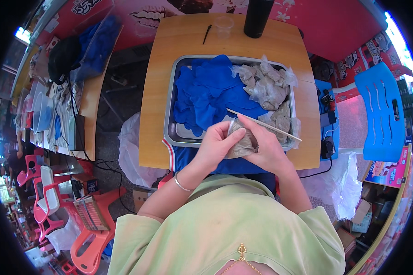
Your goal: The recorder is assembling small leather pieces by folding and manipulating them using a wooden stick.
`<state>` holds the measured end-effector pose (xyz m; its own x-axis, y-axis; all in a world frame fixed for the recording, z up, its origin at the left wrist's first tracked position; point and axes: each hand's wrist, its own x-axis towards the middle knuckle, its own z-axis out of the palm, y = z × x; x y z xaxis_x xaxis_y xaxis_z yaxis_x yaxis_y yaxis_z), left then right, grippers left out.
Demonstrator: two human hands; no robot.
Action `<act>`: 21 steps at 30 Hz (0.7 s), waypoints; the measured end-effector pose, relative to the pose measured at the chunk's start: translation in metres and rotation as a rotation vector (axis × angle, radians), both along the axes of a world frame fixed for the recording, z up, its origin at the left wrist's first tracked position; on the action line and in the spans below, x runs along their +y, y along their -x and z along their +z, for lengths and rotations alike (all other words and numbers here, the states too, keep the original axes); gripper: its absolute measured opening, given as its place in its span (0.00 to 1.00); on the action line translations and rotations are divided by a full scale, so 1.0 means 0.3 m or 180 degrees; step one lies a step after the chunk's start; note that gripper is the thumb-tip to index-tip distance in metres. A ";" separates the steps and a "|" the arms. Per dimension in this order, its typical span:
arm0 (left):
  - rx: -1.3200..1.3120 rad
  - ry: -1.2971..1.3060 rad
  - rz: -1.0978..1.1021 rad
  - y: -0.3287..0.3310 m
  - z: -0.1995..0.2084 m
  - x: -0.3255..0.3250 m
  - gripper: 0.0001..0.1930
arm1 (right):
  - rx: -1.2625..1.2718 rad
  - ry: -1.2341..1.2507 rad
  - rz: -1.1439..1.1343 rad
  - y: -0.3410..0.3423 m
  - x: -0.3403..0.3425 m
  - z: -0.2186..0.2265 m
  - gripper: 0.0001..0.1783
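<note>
Both my hands meet at the near edge of a metal tray point(168, 120). A small clear plastic bag with grey-brown contents point(243, 145) is between them. My left hand point(221, 141) is closed on the bag, thumb across its top. My right hand point(267, 149) grips the bag's other side. A thin pale wooden stick point(280, 131), like a chopstick, slants across my right hand's fingers and seems held there. Blue cloth pieces point(206, 89) are heaped in the tray's left and middle. Several similar filled bags point(267, 89) lie piled at its right.
The tray stands on a wooden table point(153, 91). At the table's far side are a black tumbler point(258, 18), a clear plastic cup point(224, 26) and a black pen point(207, 34). A blue chair point(381, 112) stands right; a cluttered side table point(92, 107) and red stools point(89, 238) are left.
</note>
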<state>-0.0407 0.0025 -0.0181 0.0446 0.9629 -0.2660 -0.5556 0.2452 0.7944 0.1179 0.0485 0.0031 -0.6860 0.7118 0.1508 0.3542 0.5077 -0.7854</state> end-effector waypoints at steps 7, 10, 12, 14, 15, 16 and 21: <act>0.1154 -0.0372 -0.0007 0.138 -0.002 0.024 0.04 | -0.0387 0.1852 -0.0404 -0.022 0.018 0.072 0.20; 0.3768 -0.1531 0.0088 0.212 -0.001 0.090 0.07 | -0.0157 0.1423 -0.0400 -0.055 0.020 0.035 0.18; 0.4439 -0.1907 -0.0027 0.248 0.010 0.142 0.11 | -0.0118 0.1274 -0.0416 -0.062 0.020 0.027 0.17; 0.5123 -0.2353 -0.0387 0.268 0.000 0.177 0.14 | -0.0072 0.1121 -0.0431 -0.064 0.019 0.017 0.17; 0.5336 -0.2387 -0.0659 0.275 -0.003 0.189 0.16 | -0.0021 0.1065 -0.0465 -0.069 0.017 0.008 0.16; 0.5331 -0.2401 -0.0669 0.283 0.000 0.200 0.16 | 0.0029 0.1009 -0.0500 -0.074 0.015 -0.001 0.15; 0.6016 -0.2504 -0.1431 0.310 0.005 0.205 0.16 | 0.0339 0.1605 -0.0540 -0.104 0.015 -0.017 0.13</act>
